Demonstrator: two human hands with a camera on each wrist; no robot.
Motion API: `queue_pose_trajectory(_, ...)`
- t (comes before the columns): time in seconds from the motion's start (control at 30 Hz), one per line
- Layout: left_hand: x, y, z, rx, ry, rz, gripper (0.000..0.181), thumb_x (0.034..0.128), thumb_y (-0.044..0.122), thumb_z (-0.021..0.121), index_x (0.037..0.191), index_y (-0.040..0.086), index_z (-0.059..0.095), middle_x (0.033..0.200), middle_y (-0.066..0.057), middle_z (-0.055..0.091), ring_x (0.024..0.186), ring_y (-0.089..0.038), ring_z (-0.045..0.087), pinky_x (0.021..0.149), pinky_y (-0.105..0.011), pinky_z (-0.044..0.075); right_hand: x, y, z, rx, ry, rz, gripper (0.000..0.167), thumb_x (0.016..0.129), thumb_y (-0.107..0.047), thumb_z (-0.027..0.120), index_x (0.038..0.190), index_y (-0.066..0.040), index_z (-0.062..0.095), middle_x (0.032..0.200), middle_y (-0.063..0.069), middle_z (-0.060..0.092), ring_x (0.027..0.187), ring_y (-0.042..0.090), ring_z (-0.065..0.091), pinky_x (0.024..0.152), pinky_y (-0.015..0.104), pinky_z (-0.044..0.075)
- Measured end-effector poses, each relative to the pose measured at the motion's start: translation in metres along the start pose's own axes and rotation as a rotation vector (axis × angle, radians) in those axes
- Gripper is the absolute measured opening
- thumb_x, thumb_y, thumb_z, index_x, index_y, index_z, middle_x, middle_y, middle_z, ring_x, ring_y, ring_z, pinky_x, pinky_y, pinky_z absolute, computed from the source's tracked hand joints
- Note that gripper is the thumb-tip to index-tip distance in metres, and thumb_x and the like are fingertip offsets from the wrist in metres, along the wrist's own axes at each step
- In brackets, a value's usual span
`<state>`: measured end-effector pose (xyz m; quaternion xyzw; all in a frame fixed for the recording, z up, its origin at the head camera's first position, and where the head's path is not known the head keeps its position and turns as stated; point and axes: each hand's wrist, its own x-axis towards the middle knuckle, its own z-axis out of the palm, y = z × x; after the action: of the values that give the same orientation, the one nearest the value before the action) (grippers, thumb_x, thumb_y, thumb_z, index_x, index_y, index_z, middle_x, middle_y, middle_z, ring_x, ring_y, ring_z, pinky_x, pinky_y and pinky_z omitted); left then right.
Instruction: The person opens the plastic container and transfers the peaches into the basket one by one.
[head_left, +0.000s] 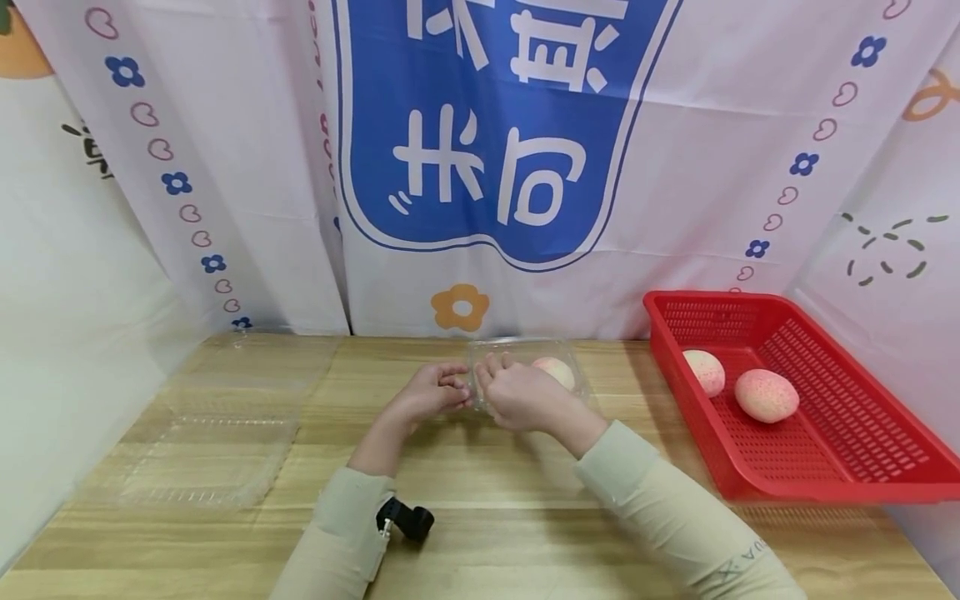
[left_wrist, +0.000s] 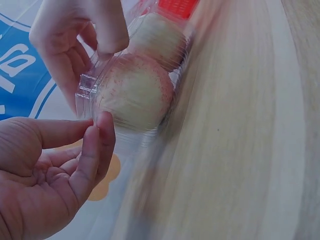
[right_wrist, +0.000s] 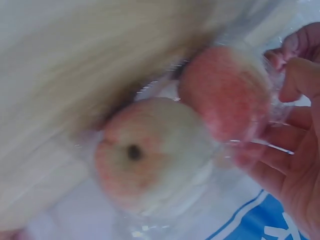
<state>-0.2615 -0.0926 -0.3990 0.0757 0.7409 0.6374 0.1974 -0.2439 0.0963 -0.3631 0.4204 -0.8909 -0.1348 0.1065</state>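
A clear plastic box (head_left: 525,342) with pink-and-white peaches (head_left: 555,373) inside stands near the back of the table. The left wrist view shows two peaches (left_wrist: 136,92) under the clear plastic. My left hand (head_left: 433,392) pinches the box's left edge between thumb and fingertips; in the left wrist view the left hand (left_wrist: 60,170) is at the corner. My right hand (head_left: 521,393) lies over the box's front left part, and in the right wrist view the right hand (right_wrist: 295,145) has its thumb and fingers around the plastic rim.
A red basket (head_left: 817,467) at the right holds two peaches (head_left: 767,396). Another clear plastic container (head_left: 210,454) lies open at the left of the wooden table (head_left: 480,533). A printed cloth (head_left: 615,292) hangs behind, close to the box.
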Motion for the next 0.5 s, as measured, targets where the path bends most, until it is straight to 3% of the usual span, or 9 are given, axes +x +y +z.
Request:
queue_pose_trajectory(0.2, -0.001, -0.004, -0.004, 0.015, -0.050, 0.005, 0.061, 0.0920, -0.009, 0.054, 0.149, -0.006, 0.033, 0.097, -0.004, 0.057, 0.082, -0.010, 0.064, 0.084, -0.028, 0.056, -0.011, 0.003, 0.017, -0.131, 0.262, -0.070, 0.045, 0.088, -0.022, 0.064, 0.126, 0.003, 0.064, 0.119, 0.019, 0.069, 0.107, 0.032, 0.068, 0.083, 0.033, 0.060)
queue_pose_trajectory(0.37, -0.002, -0.004, -0.010, -0.021, -0.097, -0.001, 0.066, 0.0914, -0.009, 0.056, 0.151, -0.004, 0.030, 0.100, -0.005, 0.055, 0.083, -0.012, 0.067, 0.079, -0.023, 0.056, -0.013, 0.008, 0.029, -0.197, 0.359, -0.104, 0.038, 0.093, -0.025, 0.064, 0.123, -0.002, 0.066, 0.120, 0.013, 0.070, 0.110, 0.027, 0.068, 0.088, 0.032, 0.058)
queue_pose_trajectory(0.5, -0.002, -0.004, -0.011, -0.069, -0.108, -0.012, 0.067, 0.0907, -0.012, 0.056, 0.152, -0.003, 0.030, 0.101, -0.005, 0.055, 0.084, -0.012, 0.069, 0.079, -0.022, 0.057, -0.013, 0.009, 0.034, -0.189, 0.419, -0.117, 0.036, 0.093, -0.027, 0.066, 0.120, -0.002, 0.067, 0.118, 0.015, 0.071, 0.109, 0.029, 0.069, 0.091, 0.034, 0.058)
